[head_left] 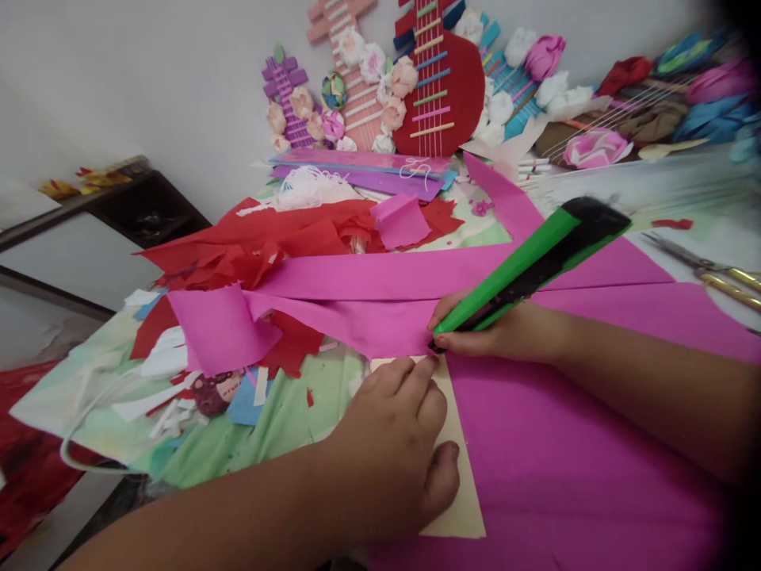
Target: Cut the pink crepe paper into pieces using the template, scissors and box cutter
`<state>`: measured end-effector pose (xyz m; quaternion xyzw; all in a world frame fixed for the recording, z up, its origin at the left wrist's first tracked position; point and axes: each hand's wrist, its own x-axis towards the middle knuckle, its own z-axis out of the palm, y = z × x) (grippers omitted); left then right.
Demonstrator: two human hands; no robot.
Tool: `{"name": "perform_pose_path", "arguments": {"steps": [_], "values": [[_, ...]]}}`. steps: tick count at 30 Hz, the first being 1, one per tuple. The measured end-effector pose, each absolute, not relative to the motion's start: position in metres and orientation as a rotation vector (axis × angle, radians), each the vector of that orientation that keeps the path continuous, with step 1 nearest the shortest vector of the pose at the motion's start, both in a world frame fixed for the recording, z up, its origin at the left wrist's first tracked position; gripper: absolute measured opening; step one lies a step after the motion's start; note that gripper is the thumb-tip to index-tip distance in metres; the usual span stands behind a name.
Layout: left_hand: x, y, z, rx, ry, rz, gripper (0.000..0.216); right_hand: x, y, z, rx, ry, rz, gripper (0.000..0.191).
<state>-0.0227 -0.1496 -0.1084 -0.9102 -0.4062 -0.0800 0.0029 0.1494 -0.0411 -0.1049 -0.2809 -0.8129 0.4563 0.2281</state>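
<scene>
My left hand (pixel 404 444) lies over a cream card strip (pixel 460 484), pressing it against the magenta paper (pixel 564 444). Its fingers are stretched forward and reach the strip's far end. In my right hand (pixel 505 333) is a green and black box cutter (pixel 523 266), tilted with its rear end up to the right. The lower end of the cutter meets the paper just beyond the card, close to my left fingertips. Fingers and glare hide the blade itself. Several magenta strips (pixel 392 274) stretch across the table above both hands.
Gold-handled scissors (pixel 713 270) lie at the right. Red paper scraps (pixel 285 234), a curled magenta piece (pixel 219 329) and a white cord (pixel 77 428) cover the left side. Behind stand paper guitars with flowers, among them a red guitar (pixel 443 95).
</scene>
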Motion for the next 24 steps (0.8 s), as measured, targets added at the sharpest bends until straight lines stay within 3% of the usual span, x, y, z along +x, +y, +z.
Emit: {"name": "perform_pose_path", "arguments": {"steps": [24], "values": [[-0.0204, -0.1488, -0.1114, -2.813, -1.244, -0.23, 0.045, 0.1458, -0.0462, -0.1055, -0.889, -2.208, 1.154, 0.009]]}}
